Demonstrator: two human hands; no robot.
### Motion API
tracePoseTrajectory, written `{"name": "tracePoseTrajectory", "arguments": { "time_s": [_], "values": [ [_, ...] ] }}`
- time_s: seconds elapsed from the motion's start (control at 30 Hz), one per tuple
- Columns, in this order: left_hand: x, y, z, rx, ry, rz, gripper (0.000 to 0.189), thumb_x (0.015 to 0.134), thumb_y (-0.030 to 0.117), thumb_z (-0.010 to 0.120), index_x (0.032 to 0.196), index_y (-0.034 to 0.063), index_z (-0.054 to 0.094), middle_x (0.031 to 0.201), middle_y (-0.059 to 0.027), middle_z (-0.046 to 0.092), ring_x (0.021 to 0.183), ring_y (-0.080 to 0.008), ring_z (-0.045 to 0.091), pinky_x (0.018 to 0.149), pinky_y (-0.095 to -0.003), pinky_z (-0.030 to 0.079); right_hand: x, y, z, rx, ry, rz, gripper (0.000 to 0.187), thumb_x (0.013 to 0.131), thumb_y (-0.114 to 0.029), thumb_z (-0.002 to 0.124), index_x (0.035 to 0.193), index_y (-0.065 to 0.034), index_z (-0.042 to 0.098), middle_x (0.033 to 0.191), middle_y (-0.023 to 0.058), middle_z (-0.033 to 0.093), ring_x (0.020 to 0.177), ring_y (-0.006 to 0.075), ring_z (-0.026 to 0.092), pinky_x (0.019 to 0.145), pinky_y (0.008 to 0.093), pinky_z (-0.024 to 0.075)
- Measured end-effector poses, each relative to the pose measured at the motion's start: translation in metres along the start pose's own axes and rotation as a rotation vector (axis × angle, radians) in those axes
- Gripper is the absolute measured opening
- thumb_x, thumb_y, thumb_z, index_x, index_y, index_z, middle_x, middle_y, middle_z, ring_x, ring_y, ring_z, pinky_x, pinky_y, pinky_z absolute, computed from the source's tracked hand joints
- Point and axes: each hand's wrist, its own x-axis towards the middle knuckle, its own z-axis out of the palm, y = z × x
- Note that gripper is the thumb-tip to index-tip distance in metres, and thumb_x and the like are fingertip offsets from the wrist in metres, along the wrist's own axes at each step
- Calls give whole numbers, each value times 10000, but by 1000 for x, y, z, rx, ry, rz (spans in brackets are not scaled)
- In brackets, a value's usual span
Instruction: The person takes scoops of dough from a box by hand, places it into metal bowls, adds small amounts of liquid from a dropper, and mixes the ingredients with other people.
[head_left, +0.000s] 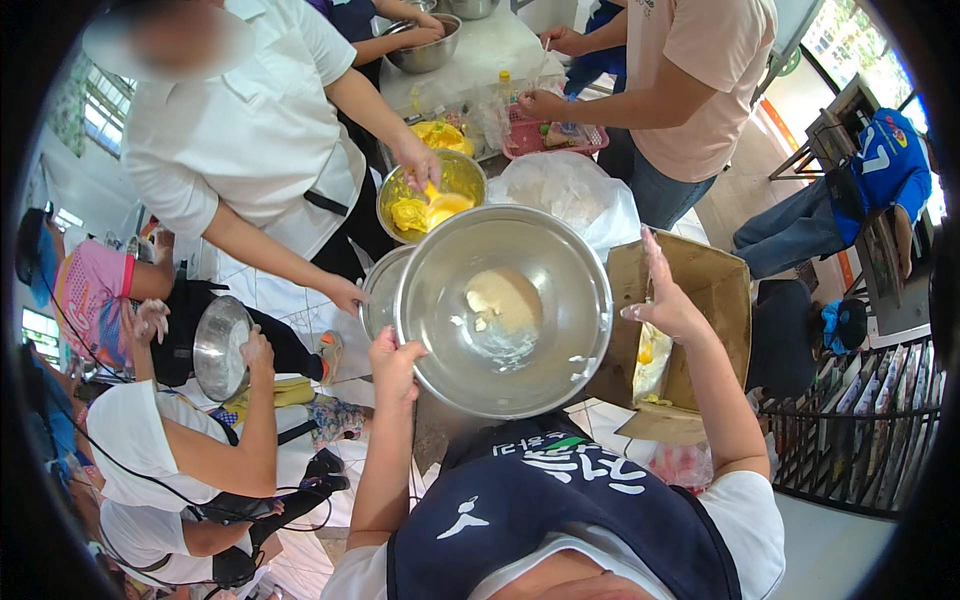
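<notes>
A large stainless steel mixing bowl (555, 367) is in front of me, with a pale tan mound of dough or batter and white smears inside. My left hand (395, 369) grips its rim at the lower left, thumb over the edge. Off the bowl's right side, my right hand (664, 300) is raised with fingers apart, holding nothing and dusted with white residue. Partly behind the large bowl sits another metal bowl (379, 300), whose rim a co-worker's hand touches. Beyond it, a co-worker's other hand holds something yellow over a metal bowl of yellow mixture (409, 214).
An open cardboard box (727, 300) holding waste stands right of the bowl. A clear plastic bag (570, 187) and a pink basket (525, 135) lie beyond. At left, a co-worker holds a metal bowl (217, 349). A black rack (847, 420) stands at far right.
</notes>
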Motion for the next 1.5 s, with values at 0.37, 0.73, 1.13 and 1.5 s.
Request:
{"name": "tracePoseTrajectory", "arguments": {
  "time_s": [0.37,0.73,1.13,1.5],
  "values": [
    [7,-6,15,-113,130,-27,270,553,-107,491,793,13,520,702,-69,567,576,-153,539,530,-246,436,39,-18,74,671,375,-175,771,766,-106,540,1314,-47,1,1352,173,76,1242,282,151,993,364,160],
    [-64,49,-35,25,276,102,305,557,-56,498,861,-42,476,763,-108,554,656,-191,544,624,-278,453,10,-12,2,1056,581,-160,573,845,-165,425,1311,-76,104,1289,151,256,1169,249,293,954,363,231],
    [-106,1,9,-56,229,56,339,548,-101,498,881,-38,503,772,-101,569,657,-176,560,621,-262,450,-45,-13,52,1133,338,-109,617,842,-373,398,1312,-111,96,1319,148,225,1225,254,221,1001,374,142],
    [-79,-20,52,-57,51,-7,264,569,-96,501,825,-33,508,750,-103,560,615,-165,549,554,-257,450,-57,-1,47,877,542,-389,621,825,-240,428,1294,-8,93,1325,186,187,1240,279,183,1001,375,142]
  ]
}}
